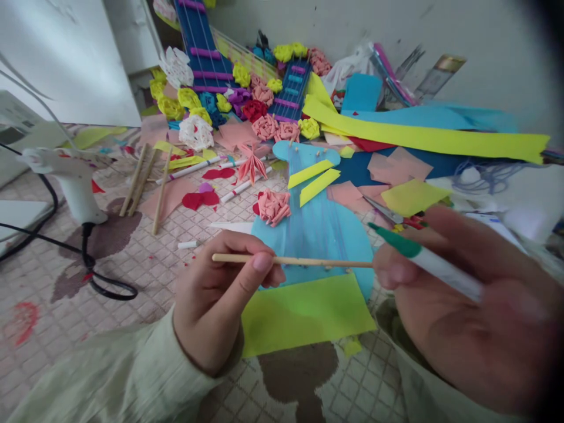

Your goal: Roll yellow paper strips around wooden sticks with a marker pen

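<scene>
1. Pinching a thin, round, pale wooden stick [317, 262] in my left hand [229, 296], I grasp its other end and a white, green-tipped marker [434, 264] in my right hand [458, 320].
2. If my right grip slips, the marker could smear the stick.
3. Between my hands, the stick runs crosswise, nearly level, blunt end leftward.

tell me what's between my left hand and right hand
In the head view, a thin wooden stick spans from the left hand to the right hand, with the blue guitar-shaped cutout behind it.
</scene>
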The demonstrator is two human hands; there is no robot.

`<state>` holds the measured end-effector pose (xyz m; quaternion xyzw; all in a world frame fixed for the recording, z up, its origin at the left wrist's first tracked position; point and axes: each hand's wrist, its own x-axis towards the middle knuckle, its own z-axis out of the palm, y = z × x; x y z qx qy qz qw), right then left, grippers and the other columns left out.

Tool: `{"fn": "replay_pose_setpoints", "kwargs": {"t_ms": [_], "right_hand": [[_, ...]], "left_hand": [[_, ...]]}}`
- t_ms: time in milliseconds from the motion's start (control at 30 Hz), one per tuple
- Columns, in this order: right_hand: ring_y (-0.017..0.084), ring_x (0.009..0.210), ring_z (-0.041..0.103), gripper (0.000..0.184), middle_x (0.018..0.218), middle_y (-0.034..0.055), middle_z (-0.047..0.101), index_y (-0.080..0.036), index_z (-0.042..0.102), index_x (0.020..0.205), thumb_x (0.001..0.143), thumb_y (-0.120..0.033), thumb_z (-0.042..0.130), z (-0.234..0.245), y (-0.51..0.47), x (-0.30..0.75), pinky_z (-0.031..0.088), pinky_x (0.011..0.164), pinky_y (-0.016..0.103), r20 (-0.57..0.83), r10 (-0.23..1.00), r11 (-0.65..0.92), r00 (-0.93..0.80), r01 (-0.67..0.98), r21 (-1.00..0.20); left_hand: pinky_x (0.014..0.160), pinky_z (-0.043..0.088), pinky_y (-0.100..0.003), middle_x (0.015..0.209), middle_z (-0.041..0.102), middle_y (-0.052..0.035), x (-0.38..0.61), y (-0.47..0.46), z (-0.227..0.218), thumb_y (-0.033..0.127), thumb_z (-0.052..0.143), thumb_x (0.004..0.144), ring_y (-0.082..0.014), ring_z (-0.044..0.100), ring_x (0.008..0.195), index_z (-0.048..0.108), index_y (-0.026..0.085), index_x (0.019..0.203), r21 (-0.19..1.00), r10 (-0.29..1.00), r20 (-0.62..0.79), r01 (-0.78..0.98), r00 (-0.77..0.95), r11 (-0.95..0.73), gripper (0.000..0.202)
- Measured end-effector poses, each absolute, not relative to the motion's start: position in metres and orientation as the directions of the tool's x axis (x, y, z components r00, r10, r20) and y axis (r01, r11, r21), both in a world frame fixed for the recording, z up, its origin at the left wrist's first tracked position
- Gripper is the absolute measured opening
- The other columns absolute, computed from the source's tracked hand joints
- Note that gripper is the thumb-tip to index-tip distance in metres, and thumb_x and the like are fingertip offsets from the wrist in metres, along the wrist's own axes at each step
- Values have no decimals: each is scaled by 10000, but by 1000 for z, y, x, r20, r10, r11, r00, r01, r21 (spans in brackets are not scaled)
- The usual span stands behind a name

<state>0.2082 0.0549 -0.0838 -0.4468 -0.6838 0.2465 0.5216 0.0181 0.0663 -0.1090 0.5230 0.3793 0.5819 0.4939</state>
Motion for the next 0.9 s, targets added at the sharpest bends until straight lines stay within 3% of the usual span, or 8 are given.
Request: {"fn": "replay_pose_setpoints", "kwargs": {"t_ms": [67,133,333,467,900], "right_hand": [[191,635,612,266,761,39,644,-267,589,1095,853,-281,480,-83,53,210,521,525,339,423,904,426,-59,179,-887],[156,582,614,201,700,9,653,-259,632,976,804,-198,547,-81,54,209,512,459,266,387,917,397,-93,139,-907],[103,465,577,88,584,-25,639,-230,653,750,700,-162,629,-77,56,199,465,382,201,401,912,398,-78,393,-829],[114,433,574,67,564,-23,651,-256,638,748,691,-225,649,-77,51,196,450,361,216,381,925,329,-2,507,-797],[135,480,618,129,613,-32,685,-274,645,805,697,-205,636,-73,59,212,534,443,225,428,870,476,-245,638,-605]], "left_hand": [[572,489,-161,654,615,25,18,66,-109,153,528,824,-70,578,607,586,187,826,958,968,249,-155,42,-240,68],[569,487,-170,650,612,21,18,65,-109,147,522,828,-74,575,608,586,183,821,960,966,256,-132,42,-249,74],[592,483,-191,689,615,10,17,63,-113,150,512,839,-90,579,650,576,188,860,952,959,273,-165,74,-258,77],[605,480,-194,694,619,8,17,61,-113,156,515,840,-92,582,661,573,184,856,957,963,257,-161,85,-242,67],[578,493,-259,662,620,-8,20,57,-108,182,535,824,-142,591,655,591,213,823,963,971,235,-144,49,-226,65]]}}
